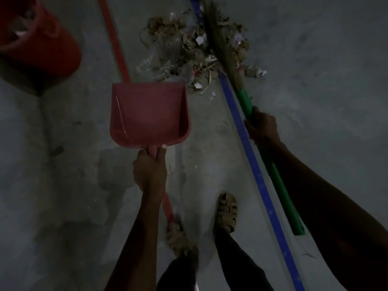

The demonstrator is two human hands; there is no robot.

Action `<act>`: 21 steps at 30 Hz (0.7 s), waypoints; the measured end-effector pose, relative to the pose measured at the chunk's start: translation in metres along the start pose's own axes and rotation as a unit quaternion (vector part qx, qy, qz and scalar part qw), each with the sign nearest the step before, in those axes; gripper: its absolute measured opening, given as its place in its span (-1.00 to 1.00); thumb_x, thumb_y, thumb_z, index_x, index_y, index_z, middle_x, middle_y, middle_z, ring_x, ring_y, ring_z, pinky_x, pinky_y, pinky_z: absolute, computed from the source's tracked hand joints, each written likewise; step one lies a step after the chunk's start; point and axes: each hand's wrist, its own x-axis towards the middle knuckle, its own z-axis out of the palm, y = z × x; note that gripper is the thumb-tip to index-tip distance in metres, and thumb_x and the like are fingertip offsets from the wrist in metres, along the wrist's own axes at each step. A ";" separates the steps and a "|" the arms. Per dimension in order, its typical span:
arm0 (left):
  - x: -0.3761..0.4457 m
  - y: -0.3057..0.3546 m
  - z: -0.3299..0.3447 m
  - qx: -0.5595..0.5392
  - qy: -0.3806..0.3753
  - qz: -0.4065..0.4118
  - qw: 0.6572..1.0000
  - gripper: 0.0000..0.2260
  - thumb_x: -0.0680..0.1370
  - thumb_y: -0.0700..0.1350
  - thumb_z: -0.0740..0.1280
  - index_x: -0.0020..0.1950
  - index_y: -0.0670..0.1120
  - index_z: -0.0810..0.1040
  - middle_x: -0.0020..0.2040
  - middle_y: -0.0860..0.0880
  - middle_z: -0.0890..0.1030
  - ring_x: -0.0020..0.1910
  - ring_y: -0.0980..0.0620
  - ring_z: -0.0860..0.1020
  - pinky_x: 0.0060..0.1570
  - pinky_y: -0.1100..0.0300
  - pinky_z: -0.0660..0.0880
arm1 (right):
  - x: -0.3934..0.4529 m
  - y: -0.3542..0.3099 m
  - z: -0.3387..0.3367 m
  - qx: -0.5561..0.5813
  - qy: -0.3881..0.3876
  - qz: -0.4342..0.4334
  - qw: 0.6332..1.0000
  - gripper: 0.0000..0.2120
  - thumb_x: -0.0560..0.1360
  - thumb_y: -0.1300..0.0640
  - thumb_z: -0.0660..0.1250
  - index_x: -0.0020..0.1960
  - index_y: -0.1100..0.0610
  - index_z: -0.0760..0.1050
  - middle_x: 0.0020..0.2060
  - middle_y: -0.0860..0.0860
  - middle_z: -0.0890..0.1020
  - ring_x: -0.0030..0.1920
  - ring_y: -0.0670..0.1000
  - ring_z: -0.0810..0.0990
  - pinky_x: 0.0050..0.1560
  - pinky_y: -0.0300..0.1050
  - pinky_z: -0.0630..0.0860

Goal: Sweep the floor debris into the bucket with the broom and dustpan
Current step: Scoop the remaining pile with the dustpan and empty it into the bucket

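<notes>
Red dustpan point(149, 114) is held level before debris pile point(195, 53); green-handled broom point(226, 53) bristles are laid on it; red bucket point(39, 40) stands far left.

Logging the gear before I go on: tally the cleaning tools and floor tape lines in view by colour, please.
Red: 3, namely dustpan, bucket, tape line
Green: 1, namely broom
Blue: 1, namely tape line
Total: 5
</notes>
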 end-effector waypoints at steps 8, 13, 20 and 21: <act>0.067 0.002 0.000 0.028 -0.061 0.046 0.997 -0.51 0.50 0.24 0.37 0.05 -0.21 0.58 -0.04 -0.21 0.66 -0.05 -0.24 0.60 -0.17 0.09 0.42 | 0.013 -0.009 0.010 0.062 0.062 0.134 0.987 -0.74 0.60 0.11 0.31 0.21 0.26 0.48 -0.24 0.15 0.66 -0.37 0.14 0.68 -0.34 0.16 0.67; 0.116 -0.002 -0.006 0.062 -0.106 0.079 0.989 -0.50 0.49 0.26 0.36 0.06 -0.19 0.58 -0.03 -0.21 0.65 -0.04 -0.23 0.60 -0.14 0.03 0.48 | 0.003 -0.024 0.055 0.090 0.100 0.234 0.963 -0.78 0.60 0.13 0.28 0.14 0.28 0.46 -0.22 0.17 0.63 -0.48 -0.02 0.63 -0.57 -0.18 0.54; 0.178 0.005 -0.017 0.065 -0.167 0.169 0.969 -0.51 0.47 0.31 0.33 -0.05 -0.14 0.55 -0.12 -0.12 0.66 -0.14 -0.16 0.62 -0.14 -0.04 0.57 | -0.059 -0.044 0.130 0.158 0.154 0.369 0.903 -0.80 0.63 0.14 0.29 0.18 0.24 0.44 -0.24 0.09 0.59 -0.36 0.05 0.64 -0.61 -0.24 0.50; 0.185 0.005 -0.019 0.070 -0.175 0.184 0.965 -0.51 0.46 0.31 0.33 -0.06 -0.13 0.54 -0.13 -0.13 0.66 -0.14 -0.17 0.62 -0.14 -0.06 0.57 | -0.069 -0.047 0.142 0.166 0.158 0.392 0.891 -0.77 0.63 0.13 0.29 0.21 0.23 0.44 -0.20 0.10 0.61 -0.32 0.05 0.65 -0.60 -0.24 0.50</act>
